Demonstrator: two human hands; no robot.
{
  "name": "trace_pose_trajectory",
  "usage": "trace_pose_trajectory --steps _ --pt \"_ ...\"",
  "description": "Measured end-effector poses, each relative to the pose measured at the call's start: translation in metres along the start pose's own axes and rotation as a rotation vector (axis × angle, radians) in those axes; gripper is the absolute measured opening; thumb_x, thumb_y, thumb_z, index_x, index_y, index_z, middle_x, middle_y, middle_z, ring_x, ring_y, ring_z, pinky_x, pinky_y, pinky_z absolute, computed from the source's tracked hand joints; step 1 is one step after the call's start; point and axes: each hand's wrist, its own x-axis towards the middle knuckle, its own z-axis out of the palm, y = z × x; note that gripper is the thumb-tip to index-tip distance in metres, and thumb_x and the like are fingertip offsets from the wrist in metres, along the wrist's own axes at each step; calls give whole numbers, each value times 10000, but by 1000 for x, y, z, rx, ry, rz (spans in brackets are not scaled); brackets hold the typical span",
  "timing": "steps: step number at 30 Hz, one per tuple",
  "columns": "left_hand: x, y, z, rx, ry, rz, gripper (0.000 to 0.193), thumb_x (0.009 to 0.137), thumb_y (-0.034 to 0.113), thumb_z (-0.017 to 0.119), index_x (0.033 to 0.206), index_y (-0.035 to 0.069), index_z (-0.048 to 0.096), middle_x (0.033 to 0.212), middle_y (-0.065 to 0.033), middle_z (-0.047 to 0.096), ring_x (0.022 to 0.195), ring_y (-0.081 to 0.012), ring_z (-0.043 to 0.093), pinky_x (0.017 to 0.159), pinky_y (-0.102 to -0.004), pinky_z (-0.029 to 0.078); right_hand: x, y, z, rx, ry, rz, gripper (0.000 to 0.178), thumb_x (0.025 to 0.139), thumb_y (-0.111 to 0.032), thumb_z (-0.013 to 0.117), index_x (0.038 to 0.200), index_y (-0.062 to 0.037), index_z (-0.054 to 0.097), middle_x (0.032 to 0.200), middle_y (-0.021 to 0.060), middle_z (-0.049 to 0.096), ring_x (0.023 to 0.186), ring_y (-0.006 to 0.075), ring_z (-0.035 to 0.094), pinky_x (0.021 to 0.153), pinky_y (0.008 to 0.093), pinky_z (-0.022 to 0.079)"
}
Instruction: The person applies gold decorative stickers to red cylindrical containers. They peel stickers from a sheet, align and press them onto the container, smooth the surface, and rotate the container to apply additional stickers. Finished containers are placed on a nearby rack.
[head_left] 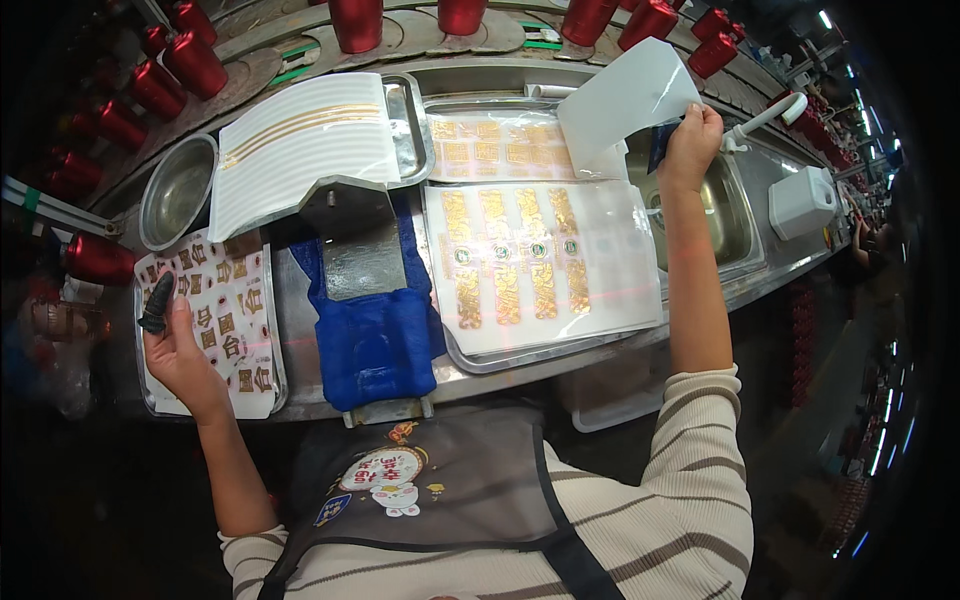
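My right hand (692, 150) is raised at the far right, its fingers closed on the edge of a white translucent sheet (628, 100). A dark blue piece (660, 146) shows beside those fingers. The sheet curls over the right end of a sheet of gold decals (500, 142). Nearer me, another decal sheet (515, 262) with gold strips lies on a white stack on a metal tray (500, 360). My left hand (183, 350) hovers over a tray of brown-and-gold decals (228, 325), fingers stretched, with a black cover (157, 302) apparently on one finger.
Between the trays stands a metal stand (362, 262) wrapped in blue cloth (375, 350). A ribbed white board (305, 140) lies behind it, beside a steel bowl (180, 192). A sink (715, 222), tap (770, 120) and white jug (803, 203) are right. Red bottles (356, 22) line the conveyor behind.
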Motion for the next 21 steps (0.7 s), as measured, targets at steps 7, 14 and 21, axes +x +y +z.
trace_pose_trajectory --steps 7,14,21 --pt "0 -14 -25 -82 -9 -53 289 973 14 556 1245 -54 625 1230 -132 672 1075 -135 637 959 -272 481 45 -35 -53 104 132 -183 188 962 -126 524 1038 43 557 987 101 606 895 173 580 831 309 479" --pt "4 -19 -40 -71 -30 -13 279 974 2 539 1229 -66 629 1240 -135 670 1106 -143 623 986 -275 469 60 -128 -152 117 273 -262 174 920 -90 571 1014 56 580 995 128 634 870 194 611 766 307 512" --pt "1 -29 -42 -101 -76 -25 273 971 8 541 1215 -72 635 1226 -134 675 1103 -152 621 1007 -297 455 39 -161 -359 -419 403 -316 208 954 -152 545 1043 23 612 988 81 638 852 169 597 768 316 507"
